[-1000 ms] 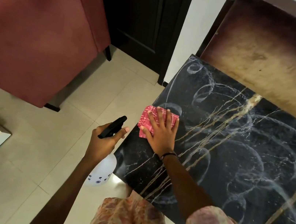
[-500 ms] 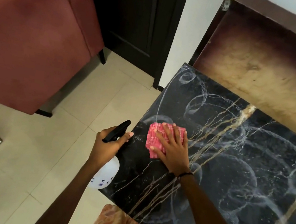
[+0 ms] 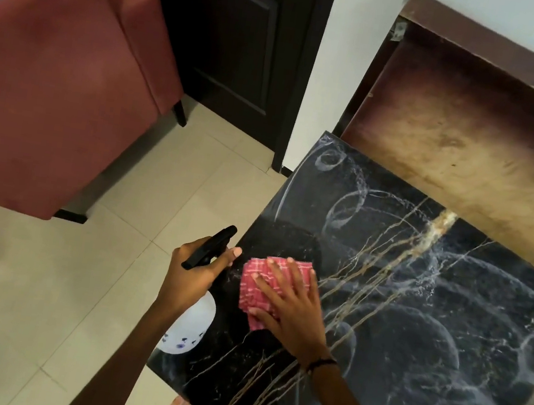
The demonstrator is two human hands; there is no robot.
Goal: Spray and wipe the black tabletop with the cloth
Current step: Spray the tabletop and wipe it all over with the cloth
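The right hand (image 3: 291,306) lies flat on the red-and-white checked cloth (image 3: 267,285), fingers spread and pressing it down onto the black marble-patterned worktop (image 3: 413,328) near its left edge; this grip is splayed wide, not pinching, with the thumb along the cloth's lower corner and the fingertips reaching toward its far edge. A dark band circles the right wrist (image 3: 321,363). The cloth is bunched into a rough rectangle and sits well in from the near corner of the worktop. Just beside it, to the left, the left hand (image 3: 196,275) is wrapped around the neck of a spray bottle (image 3: 188,326), its grip curled tight on the black trigger head (image 3: 210,246), with the index finger stretched forward past the trigger toward the cloth. The bottle's white body (printed with a few small dark marks) hangs below the fist, at the worktop's left edge and partly over the floor. Pale looping streaks and rings of wet residue cover much of the dark surface, crossed by gold and white veins. Beyond the worktop rises a worn brown wooden panel (image 3: 458,144). To the left stand a red upholstered armchair (image 3: 51,83) on the cream floor tiles (image 3: 37,289) and a dark door (image 3: 230,41) beside a white wall strip
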